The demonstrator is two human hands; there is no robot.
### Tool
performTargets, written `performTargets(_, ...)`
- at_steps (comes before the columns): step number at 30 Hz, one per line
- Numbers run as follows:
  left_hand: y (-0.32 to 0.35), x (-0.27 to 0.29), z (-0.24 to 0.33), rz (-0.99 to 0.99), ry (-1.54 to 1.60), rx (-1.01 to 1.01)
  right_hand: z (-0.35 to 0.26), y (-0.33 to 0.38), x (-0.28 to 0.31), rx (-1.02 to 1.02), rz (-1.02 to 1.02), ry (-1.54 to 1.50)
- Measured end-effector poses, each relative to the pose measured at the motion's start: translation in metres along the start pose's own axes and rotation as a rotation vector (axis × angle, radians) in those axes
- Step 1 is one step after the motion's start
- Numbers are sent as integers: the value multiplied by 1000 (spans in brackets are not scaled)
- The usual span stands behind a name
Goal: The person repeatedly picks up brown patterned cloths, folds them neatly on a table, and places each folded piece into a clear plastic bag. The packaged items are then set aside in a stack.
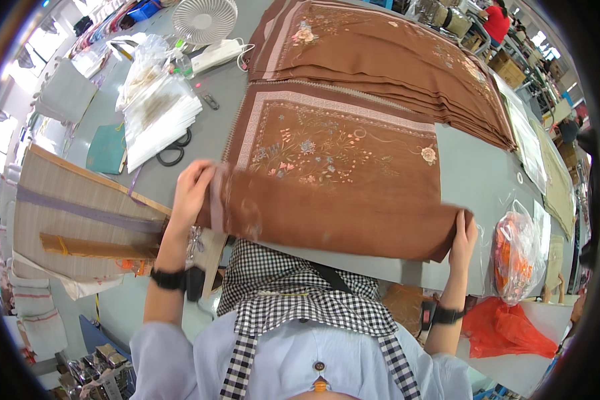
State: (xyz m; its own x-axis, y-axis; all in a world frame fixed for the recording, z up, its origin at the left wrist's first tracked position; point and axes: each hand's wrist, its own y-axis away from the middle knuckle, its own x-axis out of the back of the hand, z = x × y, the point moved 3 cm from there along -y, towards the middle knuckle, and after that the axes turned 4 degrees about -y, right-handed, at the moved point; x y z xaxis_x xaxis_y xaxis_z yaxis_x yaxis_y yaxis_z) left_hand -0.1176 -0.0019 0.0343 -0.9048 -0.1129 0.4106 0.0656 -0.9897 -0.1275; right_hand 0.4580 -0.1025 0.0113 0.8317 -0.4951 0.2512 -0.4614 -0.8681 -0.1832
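A brown scarf with a printed floral pattern and a pale border lies on the grey table, its near part lifted and folded over toward the far side. My left hand grips the folded part at its left corner, fingers closed on the cloth. At the opposite end my right hand pinches the right corner of the same scarf. The flap between both hands is held fairly taut and shows its plain underside. Beyond it lies a stack of similar brown scarves, its layers showing along the near edge.
Left of the scarf are black scissors, a pile of clear plastic bags, a teal notebook and a white fan. On the right sits a clear bag with orange contents, above a red plastic bag.
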Motion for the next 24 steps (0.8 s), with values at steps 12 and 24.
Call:
performTargets(12, 28, -3, -11, -480, -517, -360, -26, 45, -46, 587, -504, 776)
performTargets(24, 72, 48, 14, -18, 51, -28, -42, 50, 28, -53, -78, 18)
